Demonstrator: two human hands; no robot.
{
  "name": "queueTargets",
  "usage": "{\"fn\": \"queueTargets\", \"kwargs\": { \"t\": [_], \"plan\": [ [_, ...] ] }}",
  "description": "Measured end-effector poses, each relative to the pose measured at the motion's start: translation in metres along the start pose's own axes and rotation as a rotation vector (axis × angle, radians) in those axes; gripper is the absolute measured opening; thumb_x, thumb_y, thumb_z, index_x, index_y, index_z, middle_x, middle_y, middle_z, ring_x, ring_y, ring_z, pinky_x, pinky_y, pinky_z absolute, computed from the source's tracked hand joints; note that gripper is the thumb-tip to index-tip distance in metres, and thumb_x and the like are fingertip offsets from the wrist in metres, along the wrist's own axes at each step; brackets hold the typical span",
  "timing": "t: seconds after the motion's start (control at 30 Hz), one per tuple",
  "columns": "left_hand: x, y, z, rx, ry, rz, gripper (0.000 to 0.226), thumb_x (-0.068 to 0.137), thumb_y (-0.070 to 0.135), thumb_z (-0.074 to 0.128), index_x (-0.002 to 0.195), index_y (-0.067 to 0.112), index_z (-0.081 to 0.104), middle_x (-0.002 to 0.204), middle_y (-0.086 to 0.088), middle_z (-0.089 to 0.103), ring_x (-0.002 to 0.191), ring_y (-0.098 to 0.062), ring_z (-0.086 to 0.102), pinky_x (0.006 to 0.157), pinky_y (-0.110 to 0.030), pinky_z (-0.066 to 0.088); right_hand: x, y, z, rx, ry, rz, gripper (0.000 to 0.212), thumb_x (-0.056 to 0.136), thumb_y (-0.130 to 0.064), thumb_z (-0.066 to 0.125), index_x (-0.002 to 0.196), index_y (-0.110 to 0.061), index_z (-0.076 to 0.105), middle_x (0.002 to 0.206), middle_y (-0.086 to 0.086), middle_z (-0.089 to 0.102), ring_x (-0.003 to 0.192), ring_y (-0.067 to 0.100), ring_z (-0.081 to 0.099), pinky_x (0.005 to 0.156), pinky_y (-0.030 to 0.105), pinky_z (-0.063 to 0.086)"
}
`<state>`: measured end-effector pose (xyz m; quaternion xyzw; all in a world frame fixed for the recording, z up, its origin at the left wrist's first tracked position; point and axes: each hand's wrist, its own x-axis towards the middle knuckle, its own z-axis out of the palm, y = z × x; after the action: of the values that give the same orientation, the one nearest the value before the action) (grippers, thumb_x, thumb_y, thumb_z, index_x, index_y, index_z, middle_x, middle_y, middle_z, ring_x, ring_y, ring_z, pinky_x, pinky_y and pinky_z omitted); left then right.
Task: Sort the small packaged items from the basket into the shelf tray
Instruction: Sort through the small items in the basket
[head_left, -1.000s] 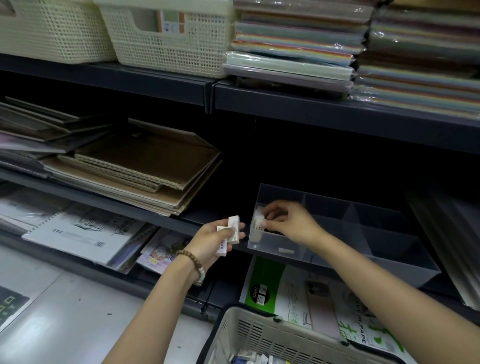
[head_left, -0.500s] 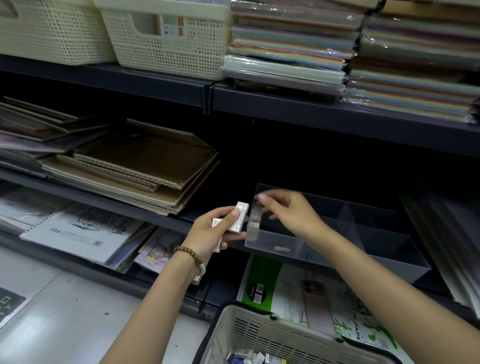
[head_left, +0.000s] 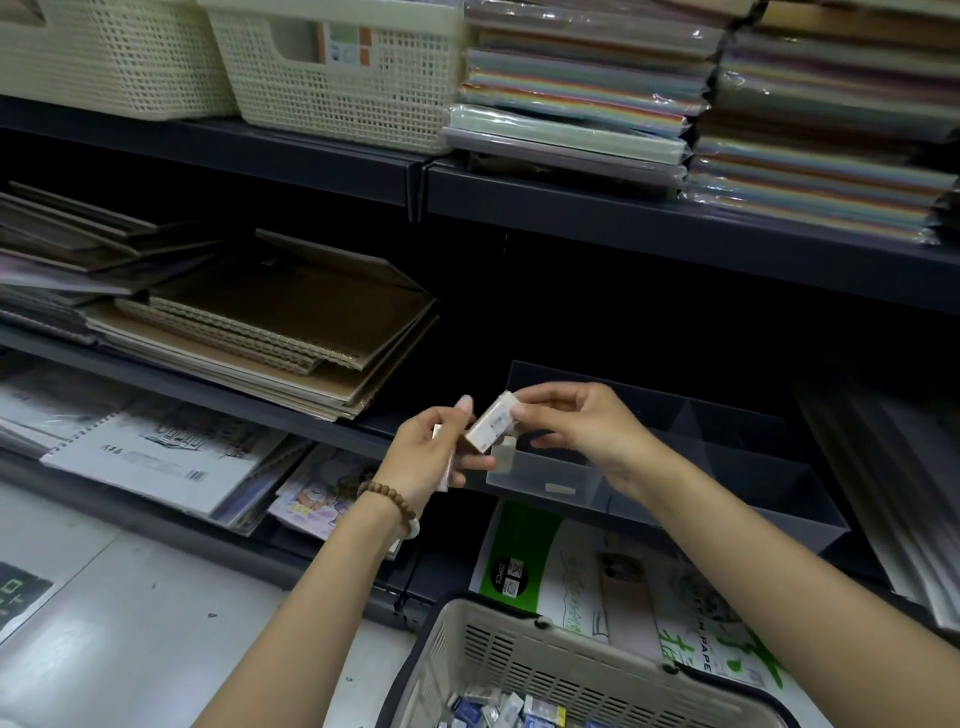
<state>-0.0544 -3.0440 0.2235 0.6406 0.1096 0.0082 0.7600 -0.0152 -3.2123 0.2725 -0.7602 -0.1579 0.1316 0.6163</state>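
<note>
A small white packet is pinched in the grip of the right hand, held just over the left end of the clear shelf tray. A second packet is clasped by the left hand. Loose packets are seen in the basket.

Basket cut by the bottom edge; packet label illegibly small; second packet mostly behind the left hand.

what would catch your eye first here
Mid-frame, before the clear tray, the right hand pinches a small white pack while the left hand grips a second pack. Bottom centre sits a basket of loose packs; rainbow paper stacks fill the top-right shelf.
</note>
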Motion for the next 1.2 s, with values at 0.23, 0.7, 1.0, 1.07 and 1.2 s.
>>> {"fn": "queueTargets", "kwargs": {
  "t": [0.23, 0.7, 1.0, 1.07, 1.2],
  "plan": [
    [0.005, 0.005, -0.011, -0.451, -0.037, -0.301, 0.016, 0.097, 0.017, 0.040, 0.082, 0.011, 0.041, 0.054, -0.002, 0.041, 0.037, -0.008, 0.035, 0.032, -0.016, 0.027, -0.005, -0.004, -0.010, 0.091, -0.003, 0.055, 0.009, 0.087, -0.012, 0.064, 0.094, -0.015, 0.068, 0.082, 0.000, 0.071, 0.072, 0.004, 0.068, 0.063, 0.015, 0.054],
    [-0.001, 0.004, -0.010, -0.195, 0.089, 0.065, 0.013, 0.087, 0.020, 0.062, 0.100, 0.015, 0.062, 0.097, -0.009, 0.070, 0.087, -0.017, 0.070, 0.071, -0.022, 0.055, -0.008, -0.003, -0.006, 0.215, -0.005, 0.084, 0.012, 0.091, -0.013, 0.058, 0.099, -0.010, 0.067, 0.086, 0.005, 0.071, 0.074, 0.008, 0.067, 0.065, 0.016, 0.054],
    [-0.006, 0.003, 0.006, -0.326, -0.121, 0.083, 0.020, 0.093, 0.016, 0.054, 0.111, 0.018, 0.062, 0.102, -0.005, 0.072, 0.096, -0.017, 0.069, 0.075, -0.019, 0.054, -0.007, 0.005, 0.008, 0.400, 0.187, 0.123, 0.013, 0.091, -0.009, 0.057, 0.101, -0.005, 0.064, 0.083, 0.006, 0.070, 0.069, 0.006, 0.066, 0.064, 0.016, 0.055],
    [-0.007, 0.002, 0.011, -0.323, -0.136, 0.089, 0.027, 0.084, 0.027, 0.061, 0.107, 0.013, 0.062, 0.101, -0.005, 0.073, 0.097, -0.017, 0.068, 0.075, -0.018, 0.053, -0.007, 0.008, 0.011, 0.394, 0.214, 0.110, 0.012, 0.091, -0.010, 0.057, 0.101, -0.006, 0.063, 0.087, 0.006, 0.070, 0.074, 0.008, 0.067, 0.065, 0.015, 0.055],
    [-0.007, -0.002, 0.015, -0.279, -0.105, 0.134, 0.038, 0.071, 0.021, 0.072, 0.105, 0.008, 0.059, 0.097, -0.009, 0.073, 0.093, -0.018, 0.070, 0.074, -0.018, 0.054, -0.007, 0.010, 0.014, 0.331, 0.213, 0.054, 0.008, 0.089, -0.011, 0.060, 0.097, -0.007, 0.057, 0.103, 0.014, 0.067, 0.096, 0.022, 0.067, 0.077, 0.024, 0.057]
  ]
}}
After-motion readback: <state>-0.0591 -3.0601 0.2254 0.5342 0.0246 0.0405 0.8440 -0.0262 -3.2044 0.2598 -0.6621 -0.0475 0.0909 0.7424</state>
